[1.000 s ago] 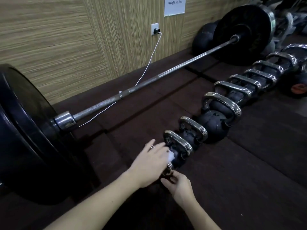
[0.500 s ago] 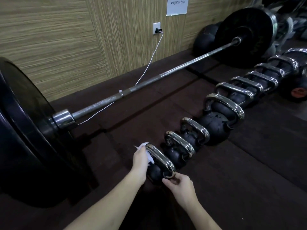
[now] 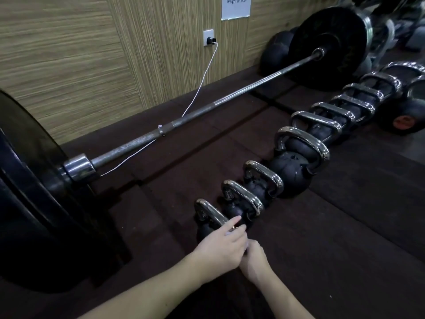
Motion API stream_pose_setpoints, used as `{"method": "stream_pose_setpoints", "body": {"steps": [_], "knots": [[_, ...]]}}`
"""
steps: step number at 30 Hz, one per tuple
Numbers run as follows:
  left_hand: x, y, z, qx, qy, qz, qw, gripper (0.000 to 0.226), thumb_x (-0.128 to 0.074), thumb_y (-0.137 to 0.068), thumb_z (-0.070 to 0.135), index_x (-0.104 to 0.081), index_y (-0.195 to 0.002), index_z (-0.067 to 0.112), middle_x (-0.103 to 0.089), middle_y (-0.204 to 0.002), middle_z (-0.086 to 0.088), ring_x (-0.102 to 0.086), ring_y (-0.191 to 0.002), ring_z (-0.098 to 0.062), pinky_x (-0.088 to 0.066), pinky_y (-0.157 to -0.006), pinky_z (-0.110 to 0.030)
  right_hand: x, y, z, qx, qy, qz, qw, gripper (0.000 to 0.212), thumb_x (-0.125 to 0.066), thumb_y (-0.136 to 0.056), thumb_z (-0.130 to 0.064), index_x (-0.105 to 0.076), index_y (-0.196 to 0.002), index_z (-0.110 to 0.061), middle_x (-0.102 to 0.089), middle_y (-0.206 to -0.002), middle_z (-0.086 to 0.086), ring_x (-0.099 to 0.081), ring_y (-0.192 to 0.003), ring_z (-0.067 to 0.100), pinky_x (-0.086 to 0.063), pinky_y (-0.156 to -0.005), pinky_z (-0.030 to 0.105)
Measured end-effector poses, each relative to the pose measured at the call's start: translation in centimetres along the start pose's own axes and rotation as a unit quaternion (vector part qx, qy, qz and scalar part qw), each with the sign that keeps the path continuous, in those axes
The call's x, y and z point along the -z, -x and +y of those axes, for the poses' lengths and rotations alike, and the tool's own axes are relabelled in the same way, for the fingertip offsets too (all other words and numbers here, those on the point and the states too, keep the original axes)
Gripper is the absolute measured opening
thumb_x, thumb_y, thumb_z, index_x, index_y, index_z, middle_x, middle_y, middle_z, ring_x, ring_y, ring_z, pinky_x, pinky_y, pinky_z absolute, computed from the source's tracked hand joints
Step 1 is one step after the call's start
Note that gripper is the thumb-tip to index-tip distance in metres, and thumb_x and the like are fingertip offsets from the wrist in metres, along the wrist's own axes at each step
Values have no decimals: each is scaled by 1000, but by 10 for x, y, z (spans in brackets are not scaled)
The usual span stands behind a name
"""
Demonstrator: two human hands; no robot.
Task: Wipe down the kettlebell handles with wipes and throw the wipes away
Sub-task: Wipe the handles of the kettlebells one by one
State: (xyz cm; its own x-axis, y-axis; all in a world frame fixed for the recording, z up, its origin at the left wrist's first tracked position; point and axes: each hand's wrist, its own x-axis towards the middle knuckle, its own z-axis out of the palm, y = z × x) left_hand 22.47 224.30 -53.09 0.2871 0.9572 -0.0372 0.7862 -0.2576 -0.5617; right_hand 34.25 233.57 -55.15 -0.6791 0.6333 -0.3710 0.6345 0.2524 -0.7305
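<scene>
Head view: the left hand (image 3: 222, 248) is curled over the near end of the nearest kettlebell handle (image 3: 210, 214), a smooth chrome loop; no wipe shows. The right hand (image 3: 254, 260) tucks behind it, grip unclear. Black round kettlebells (image 3: 291, 173) line up tightly, dark rubber floor (image 3: 345, 226) open to their right, barbell (image 3: 207, 109) and wood-grain wall (image 3: 69, 65) left.

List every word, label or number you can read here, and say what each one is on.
"weight on floor": bottom line of the white paper sign on the wood-panel wall; the rest is cut off by the frame.
Orange round label on a dark weight at far right: too blurred to read.
Kettlebells and barbell plates: no legible markings.
</scene>
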Motion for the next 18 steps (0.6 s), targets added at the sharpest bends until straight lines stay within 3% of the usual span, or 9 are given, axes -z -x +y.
{"method": "stream_pose_setpoints", "body": {"steps": [4, 8, 10, 13, 15, 18], "knots": [[-7, 1, -9, 13, 6, 87, 996, 25, -54, -99, 12, -75, -113, 13, -72, -114, -3, -62, -116, -25, -8, -126, -59, -3, -2, 1, -8, -21, 4, 1000, 13, -57, -85, -14, -67, -77, -10, -74, -75, 10, -57, -60, 5, -43, -51, 19], [-4, 15, -34, 9, 91, 160, 983, 27, -51, -102, 21, -69, -122, 19, -67, -128, 0, -60, -124, -22, -31, -123, -46, -3, 2, -4, -11, -42, -6, 999, 28, -60, -85, -10, -60, -61, -23, -60, -61, -4, -49, -57, 5, -37, -47, 13], [-5, 22, -48, 33, 142, 185, 972, 27, -54, -101, 24, -66, -125, 19, -66, -130, -1, -60, -125, -22, -42, -117, -42, -1, 3, -4, 1, -48, -17, 999, 34, -58, -85, -4, -70, -72, -33, -65, -62, -13, -58, -57, -1, -42, -53, 8], [-14, 34, -61, 153, 221, 173, 947, 32, -49, -104, 33, -61, -130, 19, -67, -130, -1, -60, -126, -22, -46, -111, -41, 0, 7, -5, 16, -54, -10, 998, 48, -55, -83, 1, -77, -101, -38, -76, -81, -18, -65, -75, -17, -44, -65, 0], [-19, 40, -62, 269, 316, 157, 896, 36, -44, -106, 32, -61, -134, 18, -64, -135, 1, -56, -132, -20, -46, -110, -42, -2, 7, -6, 24, -55, 1, 998, 50, -55, -83, 0, -77, -104, -39, -76, -83, -21, -65, -75, -18, -44, -67, 2], [-17, 42, -59, 402, 469, 138, 774, 33, -42, -107, 31, -59, -134, 24, -57, -136, 15, -52, -130, -7, -47, -106, -37, -2, 7, -6, 20, -61, -4, 998, 48, -55, -83, -1, -77, -100, -40, -73, -70, -22, -62, -61, -11, -47, -60, 9]]}}
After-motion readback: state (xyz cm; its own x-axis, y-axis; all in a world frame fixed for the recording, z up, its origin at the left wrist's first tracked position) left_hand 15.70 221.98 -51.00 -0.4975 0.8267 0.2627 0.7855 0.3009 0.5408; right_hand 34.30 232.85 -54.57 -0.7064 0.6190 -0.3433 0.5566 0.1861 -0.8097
